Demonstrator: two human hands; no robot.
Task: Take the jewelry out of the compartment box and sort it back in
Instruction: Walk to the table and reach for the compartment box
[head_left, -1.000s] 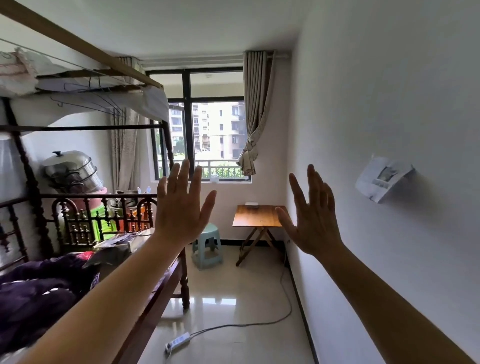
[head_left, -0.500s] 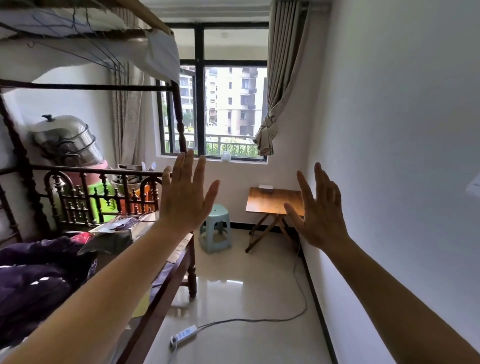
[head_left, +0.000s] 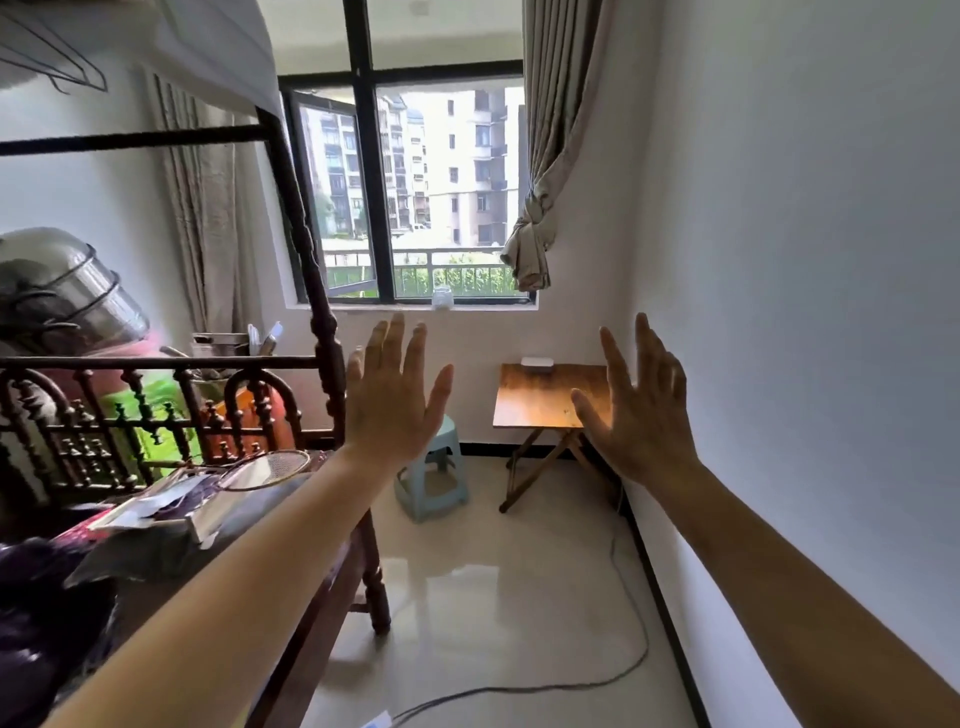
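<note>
Both arms stretched fwd at chest height, backs of hands toward the camera. Left hand is spread, fingers apart & pointing up, holding nothing. Right hand is likewise spread, thumb out to the left, holding nothing. The 2 hands are well apart, touching nothing.

Small folding wooden tabletop stands against the far wall under the window, partly behind the right hand. A small white box sits at its back edge, by the wall; too small to tell if it's the compartment box, & no jewelry can be made out. A pale blue plastic stool stands on the floor just left of the tabletop, partly behind the left hand.

Left side: dark wooden bunk bed frame w/ carved railing; papers & a badminton racket lie on the lower bed. Steel steamer pot behind the railing. Tied-back beige curtain right of the window. A cable trails across the glossy tile floor along the right wall.
</note>
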